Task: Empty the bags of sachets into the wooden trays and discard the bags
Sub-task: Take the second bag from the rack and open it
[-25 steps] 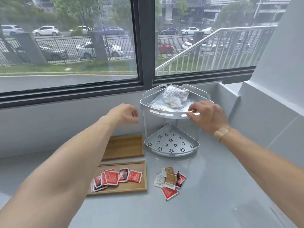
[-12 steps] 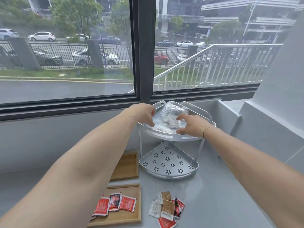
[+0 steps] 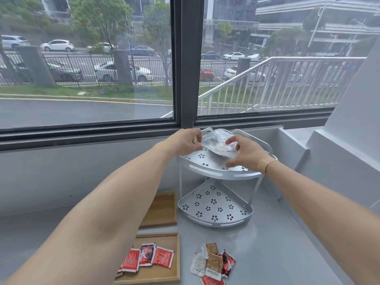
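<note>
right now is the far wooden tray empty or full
Empty as far as visible: the far wooden tray shows bare wood, though the left arm hides part. Sachets lie in the near tray.

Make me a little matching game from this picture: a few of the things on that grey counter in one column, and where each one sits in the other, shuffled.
Things:
1. clear plastic bag
2. red sachets
3. loose pile of sachets
4. far wooden tray

Places:
A. bare counter, in front of the metal rack
B. inside the near wooden tray
C. top shelf of the rack, between the left hand and right hand
D. left of the rack's lower shelf, nothing visible in it

Pairs: 1-C, 2-B, 3-A, 4-D
</note>
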{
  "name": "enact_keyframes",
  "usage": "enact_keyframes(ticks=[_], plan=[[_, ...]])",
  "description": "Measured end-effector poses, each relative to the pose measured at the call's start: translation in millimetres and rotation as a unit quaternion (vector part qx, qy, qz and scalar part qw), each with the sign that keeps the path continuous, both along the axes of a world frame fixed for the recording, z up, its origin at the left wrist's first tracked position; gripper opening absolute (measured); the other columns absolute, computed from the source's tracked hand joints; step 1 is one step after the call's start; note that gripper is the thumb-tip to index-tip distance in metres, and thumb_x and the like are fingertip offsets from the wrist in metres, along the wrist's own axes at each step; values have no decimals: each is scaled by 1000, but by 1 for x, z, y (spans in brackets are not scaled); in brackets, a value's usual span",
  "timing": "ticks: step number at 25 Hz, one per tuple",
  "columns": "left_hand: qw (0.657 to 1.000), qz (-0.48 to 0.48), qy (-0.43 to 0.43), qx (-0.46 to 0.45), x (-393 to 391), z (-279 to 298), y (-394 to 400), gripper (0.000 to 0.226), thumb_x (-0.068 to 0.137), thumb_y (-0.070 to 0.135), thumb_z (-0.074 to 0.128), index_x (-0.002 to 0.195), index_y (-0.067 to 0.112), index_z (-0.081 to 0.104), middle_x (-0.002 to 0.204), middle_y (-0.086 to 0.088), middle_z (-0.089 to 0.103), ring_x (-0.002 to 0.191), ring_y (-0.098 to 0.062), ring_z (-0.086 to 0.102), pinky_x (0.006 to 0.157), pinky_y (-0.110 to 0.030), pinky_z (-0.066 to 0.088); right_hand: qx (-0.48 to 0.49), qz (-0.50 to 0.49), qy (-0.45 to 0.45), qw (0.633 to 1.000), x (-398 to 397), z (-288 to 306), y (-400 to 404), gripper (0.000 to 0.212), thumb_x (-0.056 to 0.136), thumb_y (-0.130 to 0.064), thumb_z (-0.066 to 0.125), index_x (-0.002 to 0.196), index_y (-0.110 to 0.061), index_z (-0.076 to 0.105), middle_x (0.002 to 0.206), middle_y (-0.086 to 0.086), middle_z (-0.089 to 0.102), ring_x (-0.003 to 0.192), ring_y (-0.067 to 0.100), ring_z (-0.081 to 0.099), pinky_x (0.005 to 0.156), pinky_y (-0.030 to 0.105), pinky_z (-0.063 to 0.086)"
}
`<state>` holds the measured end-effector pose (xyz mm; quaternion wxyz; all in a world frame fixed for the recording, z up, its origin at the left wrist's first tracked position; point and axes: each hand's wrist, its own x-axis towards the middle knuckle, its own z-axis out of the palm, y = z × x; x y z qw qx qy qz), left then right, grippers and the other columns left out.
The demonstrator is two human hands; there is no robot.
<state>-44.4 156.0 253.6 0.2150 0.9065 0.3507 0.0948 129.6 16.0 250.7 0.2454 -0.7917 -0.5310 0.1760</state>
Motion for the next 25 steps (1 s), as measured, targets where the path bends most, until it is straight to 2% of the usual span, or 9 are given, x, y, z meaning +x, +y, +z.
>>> enact_keyframes(ticks=[2,3,5,8,11,16,21,23,25], plan=[[999,14,-26,13,-2,6,-4,18,92,31,61,105,19,57,95,-2,59,84,-25,56,76,-34,47,60,-29,-45,997,-5,6,-3,32,82,-24,70,114,-22,63,106,3,61,73,15,54,61,25,45],[999,21,-38,21,-4,10,-7,17,93,31,60,104,19,57,97,-3,60,85,-25,56,78,-35,48,86,-42,-57,994,-6,10,-4,27,86,-27,65,111,-20,66,109,4,65,79,18,56,68,29,48],[997,33,-64,36,-8,20,-12,12,93,30,60,99,21,55,95,-2,60,84,-23,55,80,-36,49,121,-56,-62,989,-7,19,-7,26,90,-32,62,109,-16,69,114,7,69,97,24,61,85,33,49],[991,47,-119,28,-17,38,-21,11,94,28,60,98,19,55,80,4,54,76,-20,52,74,-34,46,170,-62,-53,982,-16,38,-14,29,93,-33,61,111,-12,71,117,8,71,111,28,61,91,32,43],[986,61,-148,42,-32,59,-31,10,96,27,58,97,19,53,79,3,53,74,-20,52,68,-32,43,225,-57,-53,971,-30,53,-18,29,93,-35,62,110,-14,73,111,8,74,105,28,64,88,29,45],[976,75,-186,79,-76,86,-56,12,96,24,59,101,14,55,91,-6,60,81,-24,54,79,-37,47,302,-18,-18,953,-57,77,-26,24,89,-34,67,105,-19,77,100,6,77,92,26,68,91,41,53],[968,90,-222,77,-130,86,-85,11,95,23,61,95,16,53,79,5,55,70,-14,51,62,-23,41,337,54,-34,939,-84,72,-33,21,88,-32,70,104,-21,77,92,1,74,82,22,66,82,42,54],[966,101,-228,64,-150,74,-98,11,95,22,62,94,16,53,78,6,54,68,-12,51,62,-21,41,339,78,-8,937,-97,59,-39,18,86,-27,72,102,-20,78,87,-4,71,78,19,64,80,38,54],[966,119,-223,55,-171,51,-115,11,94,23,62,92,17,53,77,9,55,66,-8,51,61,-16,41,319,104,48,941,-114,36,-49,14,85,-24,74,98,-24,78,84,-11,67,73,14,61,75,28,50]])
